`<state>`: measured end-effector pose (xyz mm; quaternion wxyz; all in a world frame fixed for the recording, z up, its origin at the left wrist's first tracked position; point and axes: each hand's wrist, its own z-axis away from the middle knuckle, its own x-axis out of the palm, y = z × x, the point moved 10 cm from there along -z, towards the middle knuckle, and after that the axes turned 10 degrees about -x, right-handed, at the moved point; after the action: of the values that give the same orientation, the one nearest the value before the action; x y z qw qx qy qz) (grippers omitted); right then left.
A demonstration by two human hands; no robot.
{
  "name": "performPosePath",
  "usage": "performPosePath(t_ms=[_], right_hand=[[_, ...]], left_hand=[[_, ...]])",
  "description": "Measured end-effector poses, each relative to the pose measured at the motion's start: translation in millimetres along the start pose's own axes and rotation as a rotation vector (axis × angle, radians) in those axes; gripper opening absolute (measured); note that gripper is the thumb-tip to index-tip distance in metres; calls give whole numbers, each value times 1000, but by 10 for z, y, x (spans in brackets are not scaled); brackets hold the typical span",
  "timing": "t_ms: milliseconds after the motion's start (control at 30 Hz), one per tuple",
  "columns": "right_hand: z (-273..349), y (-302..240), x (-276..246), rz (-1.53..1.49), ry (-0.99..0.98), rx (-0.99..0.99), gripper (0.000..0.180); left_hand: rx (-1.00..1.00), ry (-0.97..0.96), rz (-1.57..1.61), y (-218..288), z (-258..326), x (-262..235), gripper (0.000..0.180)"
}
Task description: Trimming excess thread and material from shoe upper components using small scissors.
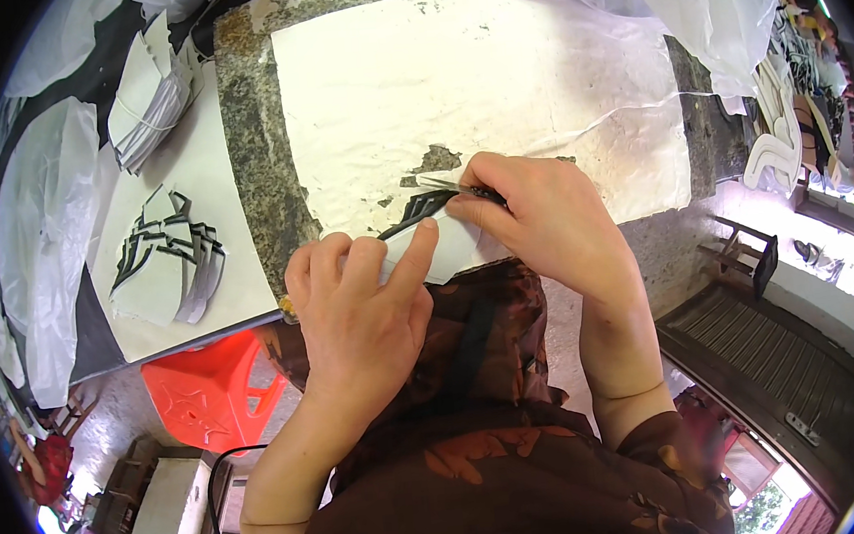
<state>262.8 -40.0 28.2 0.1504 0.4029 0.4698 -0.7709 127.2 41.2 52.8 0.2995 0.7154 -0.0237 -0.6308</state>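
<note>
On the worktable's near edge lies a white cut piece (pixel 453 248) with a black-edged strip (pixel 428 205) along its far side. My left hand (pixel 364 297) rests over its left part, fingers spread, the index fingertip pressing on the white surface. My right hand (pixel 542 203) is closed around a small dark-handled tool with a thin pointed metal blade (pixel 437 183); its exact kind is partly hidden by my fingers. The blade points left, just beyond the black strip. Thumb and fingertips of my right hand are at the strip's right end.
A worn white sheet (pixel 472 73) covers the stone slab (pixel 255 150). To the left are a fanned stack of black-edged white pieces (pixel 170 257) and a tied white bundle (pixel 146 113). Plastic sheeting (pixel 48 237) hangs around. A red stool (pixel 201 390) stands below the table.
</note>
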Motion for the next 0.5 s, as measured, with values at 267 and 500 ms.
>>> performPosePath(t_ms=[267,500], right_hand=[[-10,3,-3,23,55,-67,26],[6,29,-5,-34,91,-83,25]], left_hand=[[20,0,-42,47,-22,18,56],[29,13,-53,62,-18,45,57]])
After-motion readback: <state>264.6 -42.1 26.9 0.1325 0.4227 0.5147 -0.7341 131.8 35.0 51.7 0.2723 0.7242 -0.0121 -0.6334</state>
